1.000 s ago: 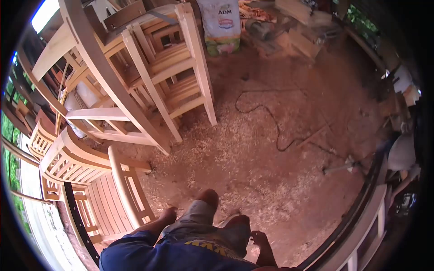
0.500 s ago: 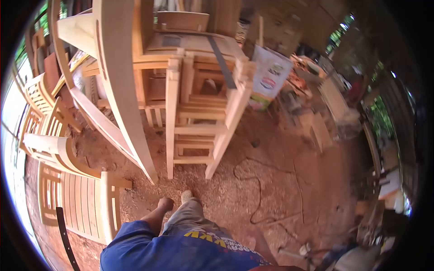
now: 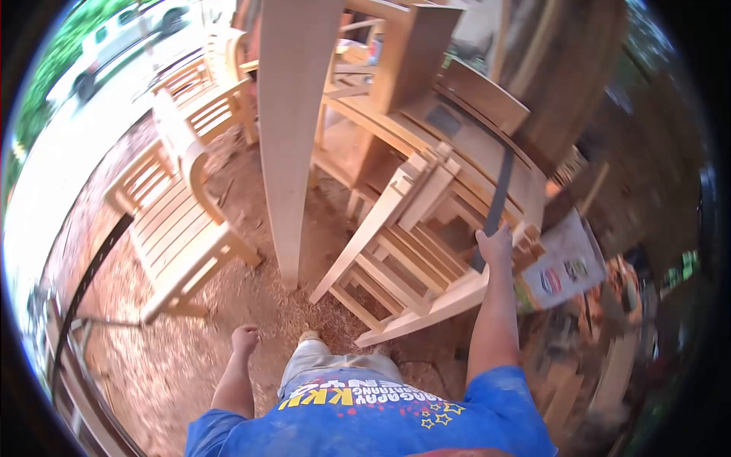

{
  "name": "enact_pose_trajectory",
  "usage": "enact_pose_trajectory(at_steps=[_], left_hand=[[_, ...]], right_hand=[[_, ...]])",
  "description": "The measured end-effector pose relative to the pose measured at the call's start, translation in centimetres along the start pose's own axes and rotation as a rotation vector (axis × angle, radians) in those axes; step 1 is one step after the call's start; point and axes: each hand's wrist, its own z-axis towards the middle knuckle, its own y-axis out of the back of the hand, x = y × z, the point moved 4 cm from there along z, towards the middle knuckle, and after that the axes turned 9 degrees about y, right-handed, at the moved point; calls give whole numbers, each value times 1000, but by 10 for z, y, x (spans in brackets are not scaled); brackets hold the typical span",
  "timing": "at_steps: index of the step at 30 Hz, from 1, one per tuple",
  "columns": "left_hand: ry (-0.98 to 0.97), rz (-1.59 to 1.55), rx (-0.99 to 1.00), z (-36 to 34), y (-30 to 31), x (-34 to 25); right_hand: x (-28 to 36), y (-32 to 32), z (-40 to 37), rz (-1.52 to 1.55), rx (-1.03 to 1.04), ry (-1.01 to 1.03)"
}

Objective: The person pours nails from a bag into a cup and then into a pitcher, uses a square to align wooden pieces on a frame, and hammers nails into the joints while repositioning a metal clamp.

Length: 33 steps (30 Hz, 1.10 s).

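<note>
Shirt (image 3: 365,415) and forearms fill the foreground, with one foot (image 3: 308,335) just short of the pale ladder-like frame (image 3: 426,312). Loose litter covers the reddish floor (image 3: 152,365), so a firm stance seems worth having before any weight goes onto the outstretched arm. The left hand (image 3: 245,340) hangs low over the floor, its grip curled in and nothing visible inside; being free, it could well steady the frame.

Further out, the right hand (image 3: 496,247) is at the near end of a dark flat bar (image 3: 500,186), thumb on one side and fingers toward the other. Whether that grip is fully closed, or merely laid on the metal-looking strip, I cannot tell. Holding so close to one end would probably leave the long remainder heavy and prone to swing; a hold nearer the middle should balance better. Keeping the bar flat and clear of the frame's pale uprights would spare their bare wood from scratches.

Beyond the hand, the bar runs back onto the desk (image 3: 476,152), which a printed sack (image 3: 552,278) stands beside. To the left, a tall board (image 3: 297,114) rises between the frame and a slatted chair (image 3: 171,228), limiting room for a swing that way. Farthest off, a vehicle (image 3: 126,42) stands in bright light.
</note>
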Motion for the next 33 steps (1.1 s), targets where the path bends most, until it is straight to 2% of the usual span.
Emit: enact_pose_trajectory(at_steps=[2,4,6,9,12,14,15,16,17,18,19,21,23,24,26,27,28,29,31,33], left_hand=[[-40,399,-99,-62,8,77],[129,1109,38,-144,-10,120],[301,1157,282,-214,-42,175],[186,1153,298,-295,-99,210],[698,-203,105,-346,-124,204],[554,18,101,-338,-134,208],[242,429,29,-330,-129,199],[277,360,53,-333,-110,167],[332,412,-14,-326,-96,152],[341,382,-116,-305,-93,167],[252,356,-1,-299,-69,145],[144,141,-197,-286,-25,129],[53,-9,-338,-285,34,97],[-122,-53,-456,-288,70,78],[-296,-156,-669,-308,148,44],[-359,-174,-644,-324,194,24],[-480,-248,-738,-350,240,6],[-456,-379,-613,-351,272,9],[-569,-348,-802,-393,334,-3],[-671,-323,-915,-426,372,0]], right_hand=[[-31,-40,27,58,57,-16],[-47,-60,37,137,86,-83],[-56,-69,34,312,111,-158],[-46,-57,29,680,128,-243],[-41,-43,11,882,39,-278],[-27,-30,-13,961,-98,-236],[-23,-14,-22,903,-158,-194],[-13,2,-27,858,-206,-143],[-12,14,-29,877,-218,-79],[-1,40,-38,795,-267,-48],[10,65,-47,710,-317,-22],[35,105,-79,700,-502,134],[61,129,-102,641,-626,410],[82,145,-121,606,-683,546],[128,169,-150,823,-589,412],[150,195,-167,891,-548,426],[169,223,-182,951,-501,438],[192,239,-201,1036,-451,426],[234,256,-238,1228,-336,372],[286,252,-285,1393,-247,423]])
